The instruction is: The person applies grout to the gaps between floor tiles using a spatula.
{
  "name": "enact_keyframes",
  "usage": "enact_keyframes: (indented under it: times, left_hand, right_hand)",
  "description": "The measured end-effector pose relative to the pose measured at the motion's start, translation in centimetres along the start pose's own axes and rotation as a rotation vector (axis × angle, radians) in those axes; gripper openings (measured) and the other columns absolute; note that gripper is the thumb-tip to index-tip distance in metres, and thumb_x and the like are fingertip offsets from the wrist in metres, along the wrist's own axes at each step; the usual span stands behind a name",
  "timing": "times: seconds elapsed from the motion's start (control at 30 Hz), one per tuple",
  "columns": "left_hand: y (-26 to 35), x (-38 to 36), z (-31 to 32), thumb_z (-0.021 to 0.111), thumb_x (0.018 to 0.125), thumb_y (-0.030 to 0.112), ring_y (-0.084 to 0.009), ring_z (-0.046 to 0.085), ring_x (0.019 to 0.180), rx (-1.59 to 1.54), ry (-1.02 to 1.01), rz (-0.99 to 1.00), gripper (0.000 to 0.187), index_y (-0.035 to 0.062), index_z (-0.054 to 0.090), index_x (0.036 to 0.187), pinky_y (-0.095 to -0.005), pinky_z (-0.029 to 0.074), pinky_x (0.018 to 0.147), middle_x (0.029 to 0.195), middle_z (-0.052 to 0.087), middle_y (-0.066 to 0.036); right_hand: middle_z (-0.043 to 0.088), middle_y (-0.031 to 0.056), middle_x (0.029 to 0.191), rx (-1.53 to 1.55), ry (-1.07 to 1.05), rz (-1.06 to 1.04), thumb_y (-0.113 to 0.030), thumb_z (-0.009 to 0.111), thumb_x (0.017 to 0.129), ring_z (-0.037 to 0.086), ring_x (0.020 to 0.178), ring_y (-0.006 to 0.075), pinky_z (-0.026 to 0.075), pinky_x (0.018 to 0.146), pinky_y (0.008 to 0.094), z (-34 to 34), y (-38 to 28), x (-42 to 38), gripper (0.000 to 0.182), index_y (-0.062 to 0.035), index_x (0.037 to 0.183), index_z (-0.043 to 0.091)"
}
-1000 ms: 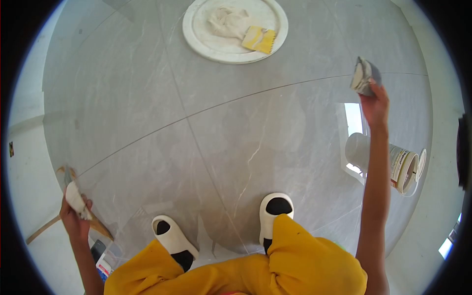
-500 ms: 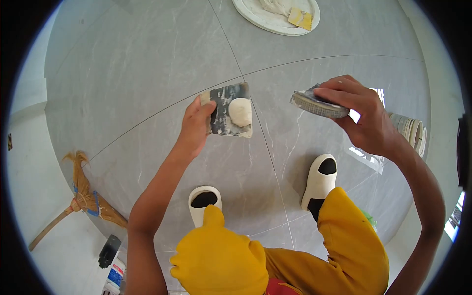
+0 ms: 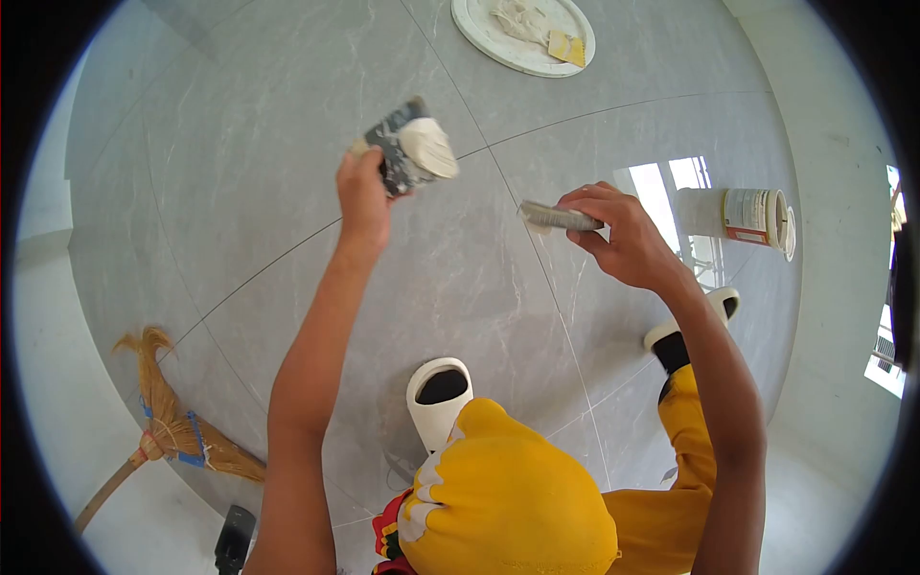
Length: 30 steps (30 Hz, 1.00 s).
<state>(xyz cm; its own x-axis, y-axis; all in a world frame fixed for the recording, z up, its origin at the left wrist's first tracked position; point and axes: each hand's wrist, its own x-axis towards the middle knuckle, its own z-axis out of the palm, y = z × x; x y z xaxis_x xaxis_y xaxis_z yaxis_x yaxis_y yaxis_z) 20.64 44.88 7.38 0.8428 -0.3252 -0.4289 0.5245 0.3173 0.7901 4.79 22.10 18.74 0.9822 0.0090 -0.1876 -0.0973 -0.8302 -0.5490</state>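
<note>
In the upper middle, our left hand (image 3: 364, 201) is holding a dark plate (image 3: 395, 144), our right hand (image 3: 625, 238) a scraper (image 3: 563, 218). Floor (image 3: 479, 216) is separating their edges.

Scraper (image 3: 389, 141) blurred, hiding fingers of my left hand (image 3: 364, 196). Bucket label (image 3: 747, 215) unreadably small. Plate (image 3: 487, 43) cut off at top edge.
</note>
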Motion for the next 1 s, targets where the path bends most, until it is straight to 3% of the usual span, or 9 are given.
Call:
enact_keyframes:
  times: [0.07,0.17,0.27,0.47,0.57,0.67,0.77,0.87,1.0]
  left_hand:
    - [0.2,3.8,-3.8,0.047,0.092,0.021,-0.0137,0.062,0.073,0.028,0.073,0.123,0.021,0.0069,0.054,0.106,-0.0295,0.050,0.055,0.090,0.062,-0.004]
    - [0.5,9.8,-9.8,0.049,0.091,0.022,-0.0166,0.062,0.073,0.100,0.143,0.212,0.025,0.0043,0.053,0.107,-0.0305,0.051,0.052,0.091,0.061,-0.008]
    - [1.0,12.4,-14.9,0.049,0.090,0.022,-0.0182,0.063,0.075,0.171,0.216,0.263,0.025,0.0058,0.052,0.108,-0.0323,0.051,0.052,0.093,0.061,-0.007]
    - [0.6,12.8,-16.5,0.049,0.090,0.021,-0.0229,0.063,0.082,0.051,0.252,0.310,0.025,0.0054,0.052,0.109,-0.0365,0.051,0.055,0.100,0.060,-0.008]
    - [0.4,12.8,-16.5,0.049,0.090,0.022,-0.0247,0.062,0.087,0.010,0.290,0.308,0.026,0.0050,0.052,0.109,-0.0382,0.052,0.058,0.103,0.059,-0.009]
    - [0.8,12.9,-16.5,0.049,0.090,0.022,-0.0254,0.062,0.090,-0.015,0.276,0.309,0.026,0.0048,0.052,0.109,-0.0393,0.052,0.060,0.105,0.058,-0.010]
    - [0.7,13.1,-16.8,0.049,0.091,0.023,-0.0256,0.061,0.091,-0.019,0.253,0.309,0.026,0.0049,0.053,0.109,-0.0401,0.051,0.061,0.106,0.058,-0.009]
    - [0.6,12.8,-17.0,0.049,0.091,0.024,-0.0256,0.061,0.092,-0.023,0.268,0.295,0.027,0.0055,0.053,0.110,-0.0408,0.051,0.063,0.108,0.058,-0.009]
    - [0.5,13.3,-17.4,0.048,0.091,0.025,-0.0254,0.061,0.094,-0.042,0.241,0.285,0.029,0.0057,0.054,0.113,-0.0413,0.051,0.065,0.111,0.059,-0.008]
  right_hand:
    - [0.063,0.0126,0.082,0.188,0.042,0.290,-0.007,0.067,0.080,0.058,0.075,0.0221,0.047,0.066,0.0335,1.7,1.8,-0.1,0.016,0.0022,0.093,0.066]
    - [0.058,0.0130,0.075,0.320,0.205,0.410,-0.019,0.064,0.081,0.050,0.065,0.0211,0.041,0.061,0.0337,5.4,4.1,1.6,0.025,0.0047,0.086,0.062]
    - [0.059,0.0140,0.077,0.260,0.248,0.503,-0.021,0.063,0.081,0.054,0.067,0.0229,0.043,0.062,0.0363,8.1,6.0,5.0,0.026,0.0041,0.082,0.061]
    - [0.060,0.0161,0.085,-0.101,0.364,0.434,-0.018,0.061,0.079,0.061,0.079,0.0292,0.048,0.063,0.0413,10.7,5.4,11.0,0.020,0.0020,0.077,0.061]
    - [0.059,0.0134,0.084,-0.437,0.457,0.343,-0.015,0.060,0.077,0.060,0.077,0.0303,0.049,0.063,0.0425,15.2,5.6,12.4,0.015,0.0005,0.076,0.062]
    - [0.058,0.0122,0.082,-0.529,0.400,0.212,-0.011,0.059,0.075,0.058,0.075,0.0294,0.051,0.058,0.0401,17.5,4.3,11.7,0.012,0.0014,0.075,0.062]
    - [0.059,0.0103,0.087,-0.224,0.272,0.202,-0.013,0.065,0.074,0.059,0.076,0.0269,0.051,0.063,0.0382,13.9,4.7,9.9,0.018,0.0008,0.086,0.064]
    - [0.057,0.0115,0.083,-0.344,0.407,0.241,-0.010,0.062,0.072,0.057,0.072,0.0258,0.051,0.055,0.0381,13.6,6.5,8.9,0.013,0.0023,0.077,0.063]
    - [0.056,0.0106,0.083,-0.280,0.208,0.139,-0.010,0.062,0.073,0.056,0.072,0.0258,0.051,0.055,0.0386,14.7,4.1,6.6,0.014,0.0019,0.080,0.063]
